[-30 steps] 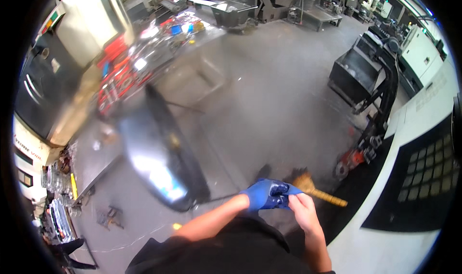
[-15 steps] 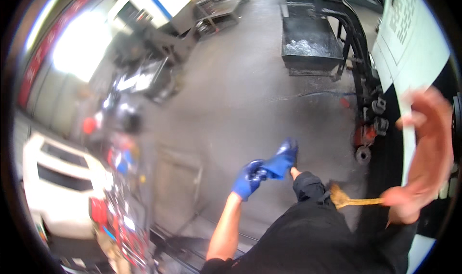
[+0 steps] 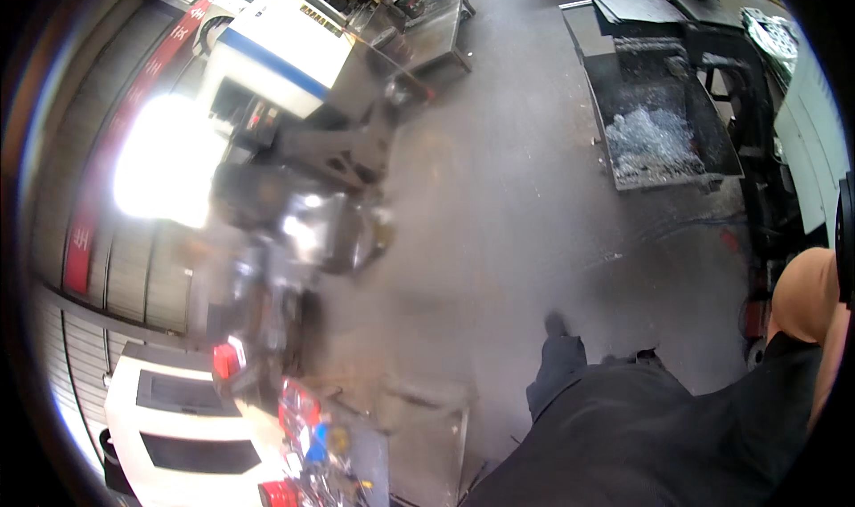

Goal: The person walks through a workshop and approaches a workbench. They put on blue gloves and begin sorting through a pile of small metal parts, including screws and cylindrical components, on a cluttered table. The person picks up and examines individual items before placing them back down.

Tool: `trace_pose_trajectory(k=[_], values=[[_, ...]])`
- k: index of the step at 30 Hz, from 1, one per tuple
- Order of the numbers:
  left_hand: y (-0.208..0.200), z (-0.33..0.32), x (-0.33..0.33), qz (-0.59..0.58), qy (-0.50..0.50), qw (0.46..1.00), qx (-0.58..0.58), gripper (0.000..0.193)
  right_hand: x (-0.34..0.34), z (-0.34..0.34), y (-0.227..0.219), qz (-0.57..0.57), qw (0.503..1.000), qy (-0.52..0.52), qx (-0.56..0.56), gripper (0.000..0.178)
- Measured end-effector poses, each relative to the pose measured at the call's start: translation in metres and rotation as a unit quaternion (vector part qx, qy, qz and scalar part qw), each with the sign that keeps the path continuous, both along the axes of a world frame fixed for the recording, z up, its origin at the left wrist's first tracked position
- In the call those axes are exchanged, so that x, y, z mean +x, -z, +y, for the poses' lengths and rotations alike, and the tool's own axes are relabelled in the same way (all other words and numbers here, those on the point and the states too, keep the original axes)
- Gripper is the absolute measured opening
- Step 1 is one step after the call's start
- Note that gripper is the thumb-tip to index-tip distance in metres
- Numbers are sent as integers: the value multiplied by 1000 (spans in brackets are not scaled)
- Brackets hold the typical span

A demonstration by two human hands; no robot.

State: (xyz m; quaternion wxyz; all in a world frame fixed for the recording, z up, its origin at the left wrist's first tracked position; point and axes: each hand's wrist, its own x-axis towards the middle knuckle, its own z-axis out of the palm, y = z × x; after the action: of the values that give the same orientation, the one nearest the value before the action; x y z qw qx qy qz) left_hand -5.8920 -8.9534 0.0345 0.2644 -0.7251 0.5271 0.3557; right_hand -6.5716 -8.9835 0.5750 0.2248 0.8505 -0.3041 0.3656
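Neither hand shows in the head view at this moment. A bare right arm, bent and raised, stands at the right edge. Its hand lies outside the picture, so what it holds or touches is hidden. My left forearm and hand are also out of sight. Dark clothing covers my body at the lower right, and one dark shoe shows on the floor ahead of it.
A dark metal bin with silvery shavings stands at the far right. To the left are a white machine, a bench with tools and blurred metal equipment. A metal table is farther off.
My blue-gloved left hand, with a blue glove-like item at it, has left the view. My bare right hand has passed beyond the right edge. The yellow brush is gone from sight; the view has shifted.
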Motion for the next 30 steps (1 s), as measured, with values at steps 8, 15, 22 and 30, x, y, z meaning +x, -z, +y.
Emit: trace_pose_trajectory(k=[8, 15, 22, 30], values=[[-18, -467, -187, 146, 95, 975, -136, 42, -87, -266, 1, 20, 999, 30, -33, 86], [-82, -852, -511, 329, 200, 897, -218, 41, -201, -474, -15, 79, 993, 71, -52, 81], [-126, -1123, -778, 360, 289, 855, -236, 40, -349, -642, -26, 142, 976, 112, -125, 77], [-162, -1324, -909, 314, 313, 873, -203, 39, -510, -853, -86, 124, 976, 132, -117, 72]])
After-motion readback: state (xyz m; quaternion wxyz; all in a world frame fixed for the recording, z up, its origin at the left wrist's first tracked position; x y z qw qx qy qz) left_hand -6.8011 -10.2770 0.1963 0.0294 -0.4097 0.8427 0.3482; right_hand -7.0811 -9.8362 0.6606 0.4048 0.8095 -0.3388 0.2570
